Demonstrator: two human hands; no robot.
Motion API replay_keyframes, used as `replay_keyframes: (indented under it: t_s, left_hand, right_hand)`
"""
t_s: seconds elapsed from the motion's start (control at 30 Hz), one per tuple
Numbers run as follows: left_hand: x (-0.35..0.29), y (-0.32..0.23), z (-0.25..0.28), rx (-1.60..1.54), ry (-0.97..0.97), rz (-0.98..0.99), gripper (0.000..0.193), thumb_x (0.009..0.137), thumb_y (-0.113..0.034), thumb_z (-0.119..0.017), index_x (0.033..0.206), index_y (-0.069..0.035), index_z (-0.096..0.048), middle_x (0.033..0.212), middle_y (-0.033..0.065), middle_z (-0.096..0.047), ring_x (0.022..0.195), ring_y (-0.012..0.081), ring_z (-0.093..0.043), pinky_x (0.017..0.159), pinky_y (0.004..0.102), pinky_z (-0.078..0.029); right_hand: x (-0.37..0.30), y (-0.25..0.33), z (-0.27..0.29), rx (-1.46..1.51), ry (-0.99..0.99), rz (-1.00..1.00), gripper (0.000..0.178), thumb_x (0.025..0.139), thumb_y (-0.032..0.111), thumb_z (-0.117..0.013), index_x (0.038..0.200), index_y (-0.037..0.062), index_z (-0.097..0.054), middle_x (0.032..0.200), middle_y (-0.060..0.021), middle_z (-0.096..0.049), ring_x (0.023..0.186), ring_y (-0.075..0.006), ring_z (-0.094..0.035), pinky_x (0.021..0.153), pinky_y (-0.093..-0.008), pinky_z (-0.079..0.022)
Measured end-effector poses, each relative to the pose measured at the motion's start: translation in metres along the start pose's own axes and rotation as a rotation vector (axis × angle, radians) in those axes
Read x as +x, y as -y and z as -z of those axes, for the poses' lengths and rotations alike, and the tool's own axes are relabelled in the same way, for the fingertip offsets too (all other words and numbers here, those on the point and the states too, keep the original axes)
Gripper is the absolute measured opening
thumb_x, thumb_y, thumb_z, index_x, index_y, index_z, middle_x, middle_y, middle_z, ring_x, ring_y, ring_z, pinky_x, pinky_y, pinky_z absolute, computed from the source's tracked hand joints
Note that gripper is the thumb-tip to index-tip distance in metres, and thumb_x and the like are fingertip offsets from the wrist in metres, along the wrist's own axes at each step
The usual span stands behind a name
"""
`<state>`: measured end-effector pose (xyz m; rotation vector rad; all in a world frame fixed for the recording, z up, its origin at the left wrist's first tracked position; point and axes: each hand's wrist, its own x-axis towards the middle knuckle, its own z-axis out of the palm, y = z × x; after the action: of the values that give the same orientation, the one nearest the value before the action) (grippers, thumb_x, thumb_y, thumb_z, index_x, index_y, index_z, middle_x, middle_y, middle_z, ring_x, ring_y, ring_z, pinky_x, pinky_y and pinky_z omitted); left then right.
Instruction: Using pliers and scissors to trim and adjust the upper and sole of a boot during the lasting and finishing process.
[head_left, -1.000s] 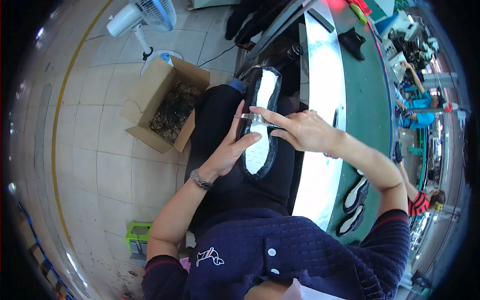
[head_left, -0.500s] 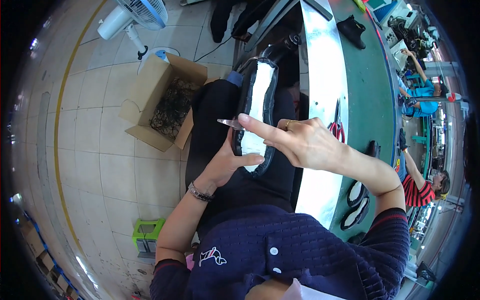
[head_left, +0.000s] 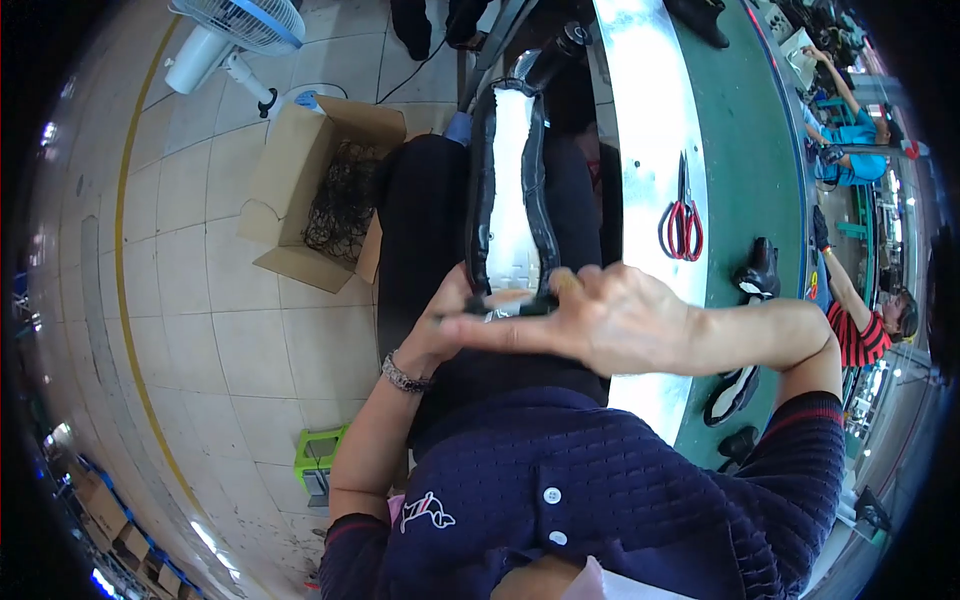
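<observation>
Left hand (head_left: 438, 312) grips my shoe (head_left: 512, 190) at its near end, right hand (head_left: 620, 322) blurred across same end, can't tell its grip.

Footwear workshop, factory-floor kind. Black footwear piece (head_left: 511, 180), pale underside up, at centre. Long green counter (head_left: 735, 190), right, bright metal edge (head_left: 645, 110); dark shoes (head_left: 732, 397) along it, red-handled scissors (head_left: 683, 232) on metal. Workers in blue (head_left: 858, 150) and stripes (head_left: 856, 335), far right. Tiled floor (head_left: 240, 350), yellow line (head_left: 121, 230), left.
</observation>
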<state>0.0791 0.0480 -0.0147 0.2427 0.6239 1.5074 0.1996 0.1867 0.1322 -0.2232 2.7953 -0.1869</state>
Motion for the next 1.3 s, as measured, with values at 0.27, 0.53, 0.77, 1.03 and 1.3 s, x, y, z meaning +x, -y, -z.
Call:
replay_keyframes:
  t_s: [0.27, 0.53, 0.77, 1.03, 1.3]
  left_hand:
    - [0.002, 0.008, 0.011, 0.239, -0.090, 0.128, 0.039, 0.081, -0.013, -0.077, 0.114, 0.000, -0.060, 0.109, 0.0063, -0.065, 0.099, 0.0134, -0.061, 0.088, 0.0289, -0.049]
    - [0.007, -0.019, -0.019, 0.334, -0.060, 0.133, 0.028, 0.084, -0.010, -0.075, 0.108, -0.001, -0.065, 0.099, 0.0053, -0.069, 0.090, 0.0110, -0.063, 0.082, 0.0268, -0.051]
    - [0.008, -0.015, -0.005, 0.465, -0.043, 0.266, 0.035, 0.081, -0.008, -0.076, 0.112, -0.001, -0.063, 0.105, 0.0056, -0.067, 0.099, 0.0114, -0.062, 0.086, 0.0282, -0.052]
    - [0.016, -0.026, 0.000, 0.608, 0.060, 0.422, 0.049, 0.083, -0.007, -0.074, 0.128, -0.004, -0.054, 0.109, 0.0045, -0.065, 0.096, 0.0133, -0.062, 0.087, 0.0284, -0.051]
    - [0.078, -0.064, -0.017, 0.043, -0.232, 0.274, 0.094, 0.082, -0.017, -0.077, 0.152, -0.016, -0.014, 0.133, 0.0039, -0.046, 0.119, 0.0147, -0.050, 0.100, 0.0333, -0.042]
  right_hand:
    - [-0.002, -0.006, -0.003, -0.024, -0.071, -0.065, 0.083, 0.085, 0.011, -0.054, 0.151, 0.0455, -0.018, 0.066, -0.0145, -0.054, 0.046, -0.0150, -0.056, 0.034, -0.0273, -0.043]
    - [-0.004, -0.010, -0.009, 0.040, -0.134, -0.046, 0.075, 0.092, 0.005, -0.045, 0.152, 0.0397, -0.017, 0.059, -0.0089, -0.052, 0.039, -0.0095, -0.047, 0.034, -0.0221, -0.041]
    - [0.002, -0.030, -0.011, 0.167, -0.072, -0.172, 0.079, 0.088, 0.005, -0.048, 0.149, 0.0478, -0.022, 0.067, -0.0142, -0.055, 0.043, -0.0122, -0.051, 0.035, -0.0228, -0.042]
    - [0.003, -0.046, -0.002, 0.088, -0.072, -0.141, 0.073, 0.090, 0.014, -0.053, 0.149, 0.0462, -0.025, 0.060, -0.0076, -0.049, 0.038, -0.0098, -0.046, 0.032, -0.0236, -0.038]
    - [0.036, -0.123, 0.008, 0.101, -0.239, -0.150, 0.070, 0.092, 0.011, -0.055, 0.149, 0.0407, -0.027, 0.048, -0.0053, -0.049, 0.038, -0.0176, -0.050, 0.034, -0.0307, -0.039]
